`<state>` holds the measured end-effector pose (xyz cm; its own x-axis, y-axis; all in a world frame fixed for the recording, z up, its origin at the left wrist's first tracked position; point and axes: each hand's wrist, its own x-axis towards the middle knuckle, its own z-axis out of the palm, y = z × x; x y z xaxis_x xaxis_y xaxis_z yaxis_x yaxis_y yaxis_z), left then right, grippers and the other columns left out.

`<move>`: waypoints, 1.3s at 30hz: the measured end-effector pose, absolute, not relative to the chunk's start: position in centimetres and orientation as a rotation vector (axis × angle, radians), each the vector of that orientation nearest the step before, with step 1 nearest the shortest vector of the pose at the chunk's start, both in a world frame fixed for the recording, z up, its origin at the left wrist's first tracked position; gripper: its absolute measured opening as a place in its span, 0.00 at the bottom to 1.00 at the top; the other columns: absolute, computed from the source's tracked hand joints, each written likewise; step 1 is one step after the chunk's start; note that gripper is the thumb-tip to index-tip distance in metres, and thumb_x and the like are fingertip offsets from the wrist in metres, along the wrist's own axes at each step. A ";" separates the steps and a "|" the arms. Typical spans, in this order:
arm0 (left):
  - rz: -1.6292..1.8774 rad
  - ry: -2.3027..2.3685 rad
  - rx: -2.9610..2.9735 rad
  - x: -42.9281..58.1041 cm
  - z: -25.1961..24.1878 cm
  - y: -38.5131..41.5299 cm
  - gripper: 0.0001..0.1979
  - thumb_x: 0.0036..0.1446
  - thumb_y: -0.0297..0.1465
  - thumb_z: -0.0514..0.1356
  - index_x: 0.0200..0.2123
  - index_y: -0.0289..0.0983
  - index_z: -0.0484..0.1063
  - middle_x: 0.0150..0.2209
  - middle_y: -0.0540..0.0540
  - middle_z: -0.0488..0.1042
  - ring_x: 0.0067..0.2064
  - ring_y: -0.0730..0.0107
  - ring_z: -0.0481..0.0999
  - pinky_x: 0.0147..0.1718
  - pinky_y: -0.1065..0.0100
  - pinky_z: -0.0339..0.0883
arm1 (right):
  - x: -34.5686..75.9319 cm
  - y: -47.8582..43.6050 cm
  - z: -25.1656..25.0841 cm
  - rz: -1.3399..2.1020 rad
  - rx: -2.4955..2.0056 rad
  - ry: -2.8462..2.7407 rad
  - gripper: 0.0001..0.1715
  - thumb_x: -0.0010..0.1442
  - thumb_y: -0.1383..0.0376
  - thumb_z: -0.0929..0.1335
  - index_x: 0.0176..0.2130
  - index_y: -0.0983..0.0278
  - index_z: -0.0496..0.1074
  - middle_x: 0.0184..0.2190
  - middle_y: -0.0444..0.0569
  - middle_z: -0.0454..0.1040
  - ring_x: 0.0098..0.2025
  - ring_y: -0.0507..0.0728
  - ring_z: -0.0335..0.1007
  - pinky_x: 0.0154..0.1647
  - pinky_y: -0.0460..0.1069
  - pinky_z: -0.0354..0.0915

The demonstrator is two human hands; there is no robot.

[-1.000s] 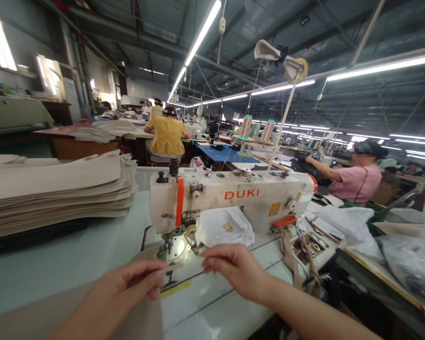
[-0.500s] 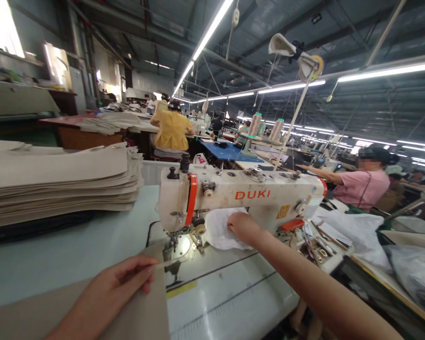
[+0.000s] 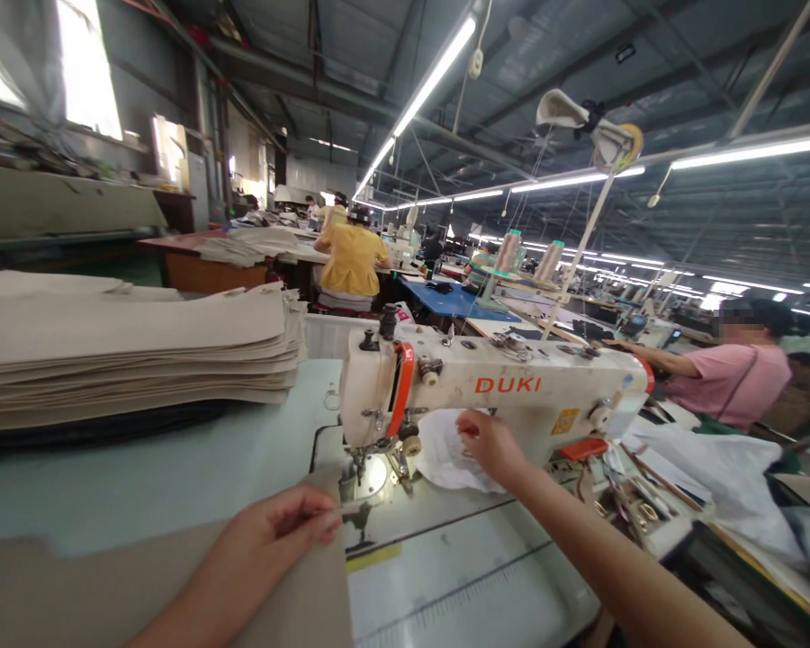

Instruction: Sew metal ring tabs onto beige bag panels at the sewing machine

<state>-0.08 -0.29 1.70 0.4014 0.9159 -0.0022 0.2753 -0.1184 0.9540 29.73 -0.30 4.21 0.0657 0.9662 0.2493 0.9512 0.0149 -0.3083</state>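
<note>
My left hand (image 3: 280, 533) is closed in a pinch on a thin pale strip (image 3: 355, 508) that sticks out past its fingertips toward the sewing machine's needle area. Beneath that hand a beige fabric panel (image 3: 303, 598) lies flat on the table, its right edge beside the machine bed. The white sewing machine (image 3: 445, 382), marked DUKI, stands ahead. Under its arm sits a crumpled white cloth or bag (image 3: 438, 454). My right hand (image 3: 491, 447) is over this white material with curled, closed fingers; whatever they hold, if anything, is too small to make out.
A thick stack of beige panels (image 3: 128, 346) lies on the table at left, above dark material. Thread cones (image 3: 509, 252) stand behind the machine. At right are a tray of small tools (image 3: 638, 504) and clear plastic (image 3: 722, 477). Co-workers in yellow (image 3: 351, 261) and pink (image 3: 735, 378) sit beyond.
The view has swung left, so everything appears farther right. My right hand's fingers have curled and lifted slightly at the white material. My left hand keeps its pinch near the panel's edge.
</note>
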 end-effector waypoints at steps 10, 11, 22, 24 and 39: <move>0.813 0.938 1.534 0.3 1.8 -1.9 0.11 0.47 0.39 0.60 0.28 0.37 0.73 0.26 0.50 0.76 0.28 0.68 0.73 0.32 0.69 0.66 | 20.6 -5.8 2.5 1.002 -1.182 -1.333 0.11 0.44 0.57 0.75 0.26 0.63 0.78 0.22 0.45 0.75 0.24 0.52 0.66 0.26 0.46 0.62; 0.828 0.938 1.537 0.2 1.8 -1.9 0.11 0.48 0.39 0.60 0.29 0.37 0.74 0.26 0.50 0.76 0.28 0.68 0.73 0.33 0.69 0.66 | 19.6 -5.5 2.3 1.033 -1.160 -1.311 0.12 0.43 0.57 0.75 0.26 0.63 0.78 0.22 0.45 0.75 0.24 0.52 0.66 0.26 0.46 0.62; 0.866 0.926 1.489 -0.5 1.4 -0.9 0.11 0.49 0.39 0.59 0.28 0.36 0.72 0.24 0.51 0.73 0.26 0.70 0.72 0.30 0.70 0.65 | 17.5 -3.0 0.7 1.115 -1.095 -1.268 0.15 0.42 0.54 0.76 0.27 0.62 0.80 0.24 0.46 0.77 0.26 0.53 0.69 0.31 0.47 0.65; 0.854 0.913 1.467 -0.4 1.4 -0.8 0.12 0.48 0.41 0.60 0.28 0.36 0.72 0.24 0.51 0.73 0.25 0.71 0.71 0.29 0.70 0.65 | 17.5 -3.0 0.8 1.168 -1.093 -1.248 0.15 0.42 0.54 0.76 0.27 0.62 0.80 0.24 0.46 0.77 0.27 0.53 0.70 0.32 0.48 0.66; 0.774 0.806 1.270 -0.6 0.7 -0.4 0.19 0.42 0.43 0.66 0.26 0.36 0.64 0.21 0.51 0.74 0.23 0.71 0.72 0.27 0.68 0.67 | 16.6 -3.2 0.7 1.279 -1.098 -1.168 0.14 0.40 0.56 0.76 0.27 0.61 0.79 0.25 0.46 0.77 0.29 0.55 0.70 0.35 0.49 0.65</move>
